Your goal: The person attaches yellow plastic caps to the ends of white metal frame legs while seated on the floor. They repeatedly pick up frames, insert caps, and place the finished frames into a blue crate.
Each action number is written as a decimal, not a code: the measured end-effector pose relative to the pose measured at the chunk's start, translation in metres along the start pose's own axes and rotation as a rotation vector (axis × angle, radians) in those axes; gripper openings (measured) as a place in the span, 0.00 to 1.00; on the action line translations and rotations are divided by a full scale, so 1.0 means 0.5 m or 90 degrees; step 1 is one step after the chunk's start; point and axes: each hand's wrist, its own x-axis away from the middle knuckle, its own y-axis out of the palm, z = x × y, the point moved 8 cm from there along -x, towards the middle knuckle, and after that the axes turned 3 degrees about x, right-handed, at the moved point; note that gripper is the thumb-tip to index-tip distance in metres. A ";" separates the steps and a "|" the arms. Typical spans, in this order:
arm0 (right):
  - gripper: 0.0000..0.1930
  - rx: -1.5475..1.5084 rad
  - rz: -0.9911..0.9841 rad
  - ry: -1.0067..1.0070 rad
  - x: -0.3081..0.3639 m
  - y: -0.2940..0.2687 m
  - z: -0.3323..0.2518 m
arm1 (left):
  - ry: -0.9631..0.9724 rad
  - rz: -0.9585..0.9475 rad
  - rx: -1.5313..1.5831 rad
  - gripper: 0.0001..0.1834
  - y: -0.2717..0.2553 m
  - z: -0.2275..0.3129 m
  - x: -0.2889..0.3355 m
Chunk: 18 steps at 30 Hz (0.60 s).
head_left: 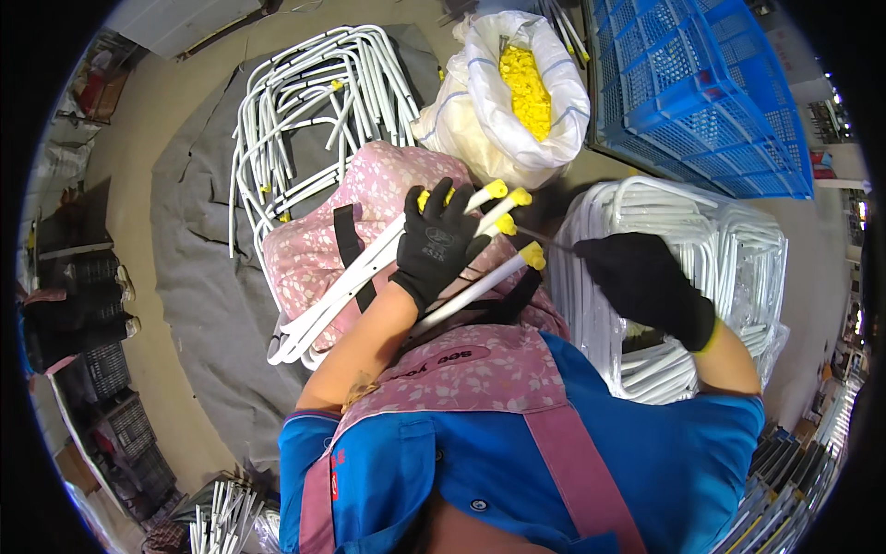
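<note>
Across my lap, over a pink floral apron [406,180], lie several bent white tubes [355,277] with yellow end caps [520,198]. My left hand [437,242], in a black glove, is closed over the tubes near their capped ends. More yellow shows between its fingers. One white tube [482,286] with a yellow cap runs closer to my body, apart from that hand. To the right, my black-gloved right hand [639,277] is closed round a thin dark rod-like tool [546,239]. The tool points left toward the caps; its far end is hard to make out.
Bent white tube frames [369,74] are piled on a grey cloth [198,240] ahead. A white sack [461,111] holds yellow caps [526,92]. Blue crates [655,102] stand far right. Plastic-wrapped white frames [683,222] are stacked beside my right arm.
</note>
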 end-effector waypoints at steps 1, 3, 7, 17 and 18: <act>0.11 -0.014 0.016 0.050 0.020 -0.035 0.005 | -0.001 0.018 0.000 0.17 -0.002 0.002 0.002; 0.09 -0.031 0.019 0.112 0.045 -0.065 0.003 | -0.003 0.039 -0.005 0.17 -0.003 0.007 0.005; 0.09 -0.064 -0.007 0.144 0.081 -0.065 -0.026 | -0.008 0.127 0.014 0.15 -0.025 0.027 0.016; 0.10 -0.092 0.022 0.130 0.119 -0.084 -0.064 | 0.069 0.224 0.239 0.11 -0.121 0.086 0.057; 0.10 -0.088 0.026 0.122 0.118 -0.080 -0.067 | 0.094 0.222 0.242 0.12 -0.122 0.102 0.061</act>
